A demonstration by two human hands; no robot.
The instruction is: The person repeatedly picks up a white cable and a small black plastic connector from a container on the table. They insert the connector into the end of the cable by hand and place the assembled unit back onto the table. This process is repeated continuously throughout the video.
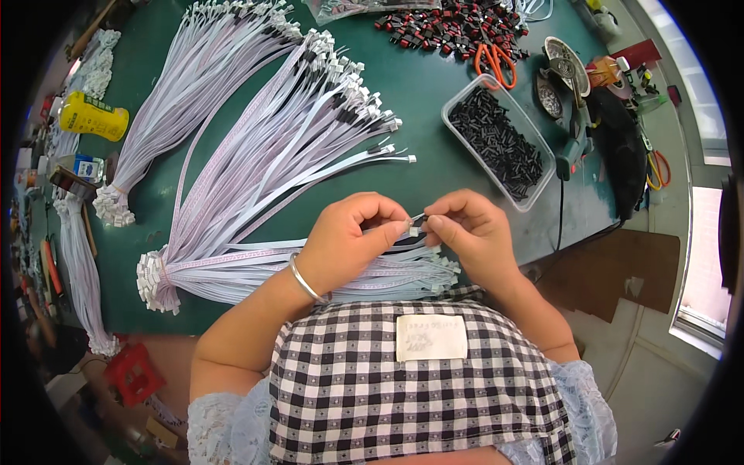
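My left hand (345,236) and my right hand (477,236) meet close together above a fanned bundle of white ribbon cables (232,267). With thumb and forefinger, my left hand pinches a thin wire end (414,218). The fingertips of my right hand close on a small dark piece at that wire, apparently a short black tube; the fingers partly cover it. A small white connector (415,232) shows just below the fingertips. Beyond my right hand, a clear plastic box (535,198) holds many short black tubes (496,143).
Another white cable bundle (194,85) lies far left near a yellow bottle (93,116). Red and black parts (442,27) are heaped at the back beside orange-handled scissors (496,66). A soldering-iron-like green tool (572,155), its cord and metal dishes (566,66) stand right.
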